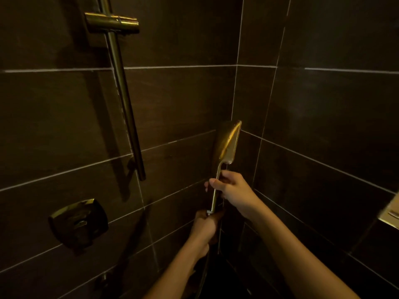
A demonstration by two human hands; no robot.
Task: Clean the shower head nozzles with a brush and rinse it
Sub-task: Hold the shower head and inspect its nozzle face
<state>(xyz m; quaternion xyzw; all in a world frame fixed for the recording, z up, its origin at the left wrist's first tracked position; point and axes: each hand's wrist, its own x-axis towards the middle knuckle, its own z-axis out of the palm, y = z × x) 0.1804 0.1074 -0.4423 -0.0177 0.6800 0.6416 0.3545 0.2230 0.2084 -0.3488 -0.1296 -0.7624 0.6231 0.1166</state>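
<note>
Shower head [226, 143] held upright near tiled corner [235, 93], gold back toward camera, droplets on it. Right hand [232, 189] curled round handle just below head. Left hand [204, 227] gripping lower end at hose joint. Slide bar [125, 100] and valve plate [78, 222] on left wall (any marking on plate too dim to read).

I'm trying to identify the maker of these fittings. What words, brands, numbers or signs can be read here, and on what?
None can be read. The shower head, the wall control plate and the slider bracket show no legible mark in this dim light; the pale object at the right edge is too blurred and cropped to tell.
</note>
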